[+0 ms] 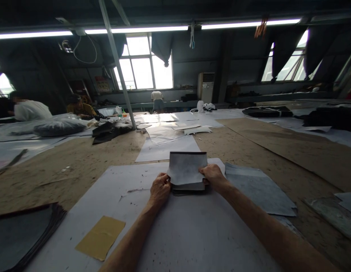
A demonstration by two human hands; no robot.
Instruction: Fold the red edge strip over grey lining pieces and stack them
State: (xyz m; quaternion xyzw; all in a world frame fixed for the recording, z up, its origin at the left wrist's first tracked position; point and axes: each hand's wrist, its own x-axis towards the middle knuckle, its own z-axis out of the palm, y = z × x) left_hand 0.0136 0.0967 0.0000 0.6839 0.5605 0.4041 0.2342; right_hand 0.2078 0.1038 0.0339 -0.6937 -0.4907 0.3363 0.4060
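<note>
In front of me a light grey fabric piece [187,170] with a dark top edge is held raised over a few similar pieces [189,187]. My right hand [215,176] pinches its right edge between thumb and fingers. At the left edge, my left hand [160,187] has its fingers curled closed on the same fabric piece; the fingertips are partly hidden. Under both hands lies a large white paper sheet [130,211]. To the right rests a flat grey-blue fabric piece [258,189]. At the lower left sits a stack of dark-edged grey pieces [25,234].
A tan card [101,238] lies on the paper near my left forearm. Brown paper [300,147] covers the table's right side. Dark cloth [109,132] and a plastic-wrapped bundle [59,127] are farther left, near a metal pole [118,64]. Several people are at the back and left.
</note>
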